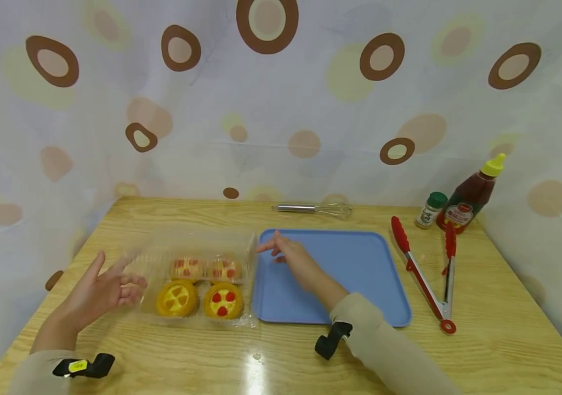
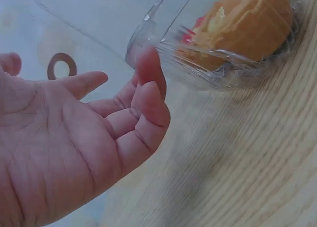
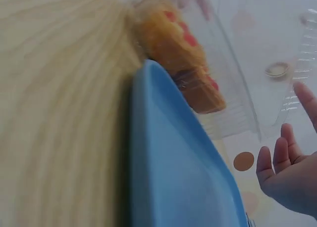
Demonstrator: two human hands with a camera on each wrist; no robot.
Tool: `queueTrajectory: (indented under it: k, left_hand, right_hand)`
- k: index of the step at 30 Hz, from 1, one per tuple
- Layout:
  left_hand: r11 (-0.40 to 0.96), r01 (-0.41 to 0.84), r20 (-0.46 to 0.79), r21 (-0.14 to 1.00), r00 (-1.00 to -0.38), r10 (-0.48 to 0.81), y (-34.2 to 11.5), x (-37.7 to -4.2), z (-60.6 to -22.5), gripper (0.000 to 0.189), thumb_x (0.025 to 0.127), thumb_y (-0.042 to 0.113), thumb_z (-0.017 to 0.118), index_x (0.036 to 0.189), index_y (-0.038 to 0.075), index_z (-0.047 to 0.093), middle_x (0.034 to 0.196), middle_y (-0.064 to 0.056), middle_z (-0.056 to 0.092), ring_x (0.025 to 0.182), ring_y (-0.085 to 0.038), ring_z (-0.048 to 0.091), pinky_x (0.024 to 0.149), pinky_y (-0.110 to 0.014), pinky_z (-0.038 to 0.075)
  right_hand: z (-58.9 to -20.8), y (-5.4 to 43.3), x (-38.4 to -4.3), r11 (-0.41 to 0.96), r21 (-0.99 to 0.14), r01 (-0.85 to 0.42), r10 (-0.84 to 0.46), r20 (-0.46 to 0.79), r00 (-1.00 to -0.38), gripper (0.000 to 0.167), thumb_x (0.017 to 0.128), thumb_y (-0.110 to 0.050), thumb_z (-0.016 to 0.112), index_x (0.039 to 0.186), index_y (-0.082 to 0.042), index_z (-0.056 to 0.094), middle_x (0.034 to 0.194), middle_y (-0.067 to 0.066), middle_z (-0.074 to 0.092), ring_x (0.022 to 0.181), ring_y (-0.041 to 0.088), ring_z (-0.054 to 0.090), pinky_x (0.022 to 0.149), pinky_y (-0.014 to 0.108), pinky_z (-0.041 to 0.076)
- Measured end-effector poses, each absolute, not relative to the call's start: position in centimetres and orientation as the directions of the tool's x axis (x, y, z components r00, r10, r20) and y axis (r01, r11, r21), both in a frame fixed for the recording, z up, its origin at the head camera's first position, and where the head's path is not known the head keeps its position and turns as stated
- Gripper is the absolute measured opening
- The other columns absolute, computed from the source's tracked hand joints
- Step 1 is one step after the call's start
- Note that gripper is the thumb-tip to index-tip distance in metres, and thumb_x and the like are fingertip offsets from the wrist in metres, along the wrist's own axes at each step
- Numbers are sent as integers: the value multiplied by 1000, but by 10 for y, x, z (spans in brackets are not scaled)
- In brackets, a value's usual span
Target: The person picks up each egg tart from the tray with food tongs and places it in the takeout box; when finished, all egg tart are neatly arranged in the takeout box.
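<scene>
A clear plastic clamshell box [image 1: 197,322] holds several round tarts, among them a tart with yellow pieces [image 1: 177,299] and one with red pieces [image 1: 223,300]. Its see-through lid [image 1: 162,244] stands tilted up over the back tarts and looks blurred. Left of the box is my left hand [image 1: 105,291], palm turned up, its fingers loosely bent and holding nothing. My right hand [image 1: 297,263] hovers over the blue tray [image 1: 350,274], index finger pointing at the lid's right edge. Whether either hand touches the lid I cannot tell.
Red-handled tongs [image 1: 429,285] lie spread right of the tray. Behind them stand a green-capped shaker [image 1: 429,211] and a red sauce bottle [image 1: 468,197] with a yellow cap. A whisk [image 1: 315,209] lies at the back edge, before a patterned cloth [image 1: 305,109].
</scene>
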State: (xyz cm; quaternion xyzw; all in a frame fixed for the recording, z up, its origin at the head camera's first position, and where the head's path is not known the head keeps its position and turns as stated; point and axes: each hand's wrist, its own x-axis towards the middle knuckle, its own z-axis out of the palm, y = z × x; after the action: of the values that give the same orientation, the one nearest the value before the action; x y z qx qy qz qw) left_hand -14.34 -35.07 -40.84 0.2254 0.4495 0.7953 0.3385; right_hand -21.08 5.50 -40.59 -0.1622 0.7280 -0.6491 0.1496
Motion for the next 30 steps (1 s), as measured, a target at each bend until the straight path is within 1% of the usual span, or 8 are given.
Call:
queueTrajectory:
  k: [4,9,12,16,20,24,27,30]
  left_hand:
    - [-319,-340,25,885,-649,760,-355,-131,-406,58,97,42,-13,152,38,4,130,-8,49,104,-25,59,90,-36,45]
    - [-306,-328,33,894,-633,773,-356,-117,-409,52,101,23,-10,151,35,-5,124,-9,49,101,-23,57,88,-35,45]
    - [-211,-324,-52,922,-645,763,-354,-108,-408,52,104,16,0,150,38,-11,117,-5,51,99,-20,58,89,-34,44]
    - [-106,-310,-133,945,-660,740,-350,-100,-411,58,105,11,11,147,36,-20,103,-4,54,90,-17,56,86,-35,44]
    - [-119,-249,-82,961,-668,740,-345,-97,-418,59,105,7,10,147,31,-24,102,-7,55,78,-22,45,78,-38,42]
    - [-142,-192,-24,971,-670,742,-342,-99,-425,60,104,4,9,146,27,-27,102,-5,55,74,-30,30,71,-41,33]
    - [-126,-161,-20,979,-688,726,-339,-104,-426,60,104,5,10,145,26,-29,97,-2,54,72,-31,26,70,-42,28]
    - [-100,-141,-34,985,-723,690,-338,-109,-426,61,105,7,13,145,24,-29,93,0,53,69,-30,24,69,-42,27]
  right_hand:
    - [-411,58,-195,287,-949,-133,-439,-7,-898,52,100,-47,37,109,-10,72,113,9,56,100,32,48,86,44,42]
    - [-421,64,-182,325,-929,-177,-478,0,-878,35,99,-38,48,114,-17,70,109,3,55,95,20,47,77,34,40]
    - [-425,65,-176,334,-916,-221,-515,19,-857,32,97,-36,52,121,-18,65,105,2,53,90,18,46,71,32,41]
    - [-426,66,-163,321,-903,-284,-566,58,-822,40,97,-29,55,134,-14,53,103,4,53,87,17,49,70,29,42]
    - [-425,63,-147,294,-910,-292,-619,52,-784,58,95,-26,58,145,-10,35,99,3,55,82,13,51,68,25,44]
    - [-425,59,-134,269,-933,-238,-661,1,-751,74,94,-28,60,152,-13,16,87,0,58,71,9,54,64,23,46]
    - [-425,56,-132,255,-943,-216,-664,-9,-747,77,95,-26,59,153,-13,10,78,1,59,62,7,52,58,21,45]
    - [-418,50,-134,242,-951,-195,-649,-9,-761,74,95,-19,57,152,-10,10,76,11,59,58,9,48,55,21,41]
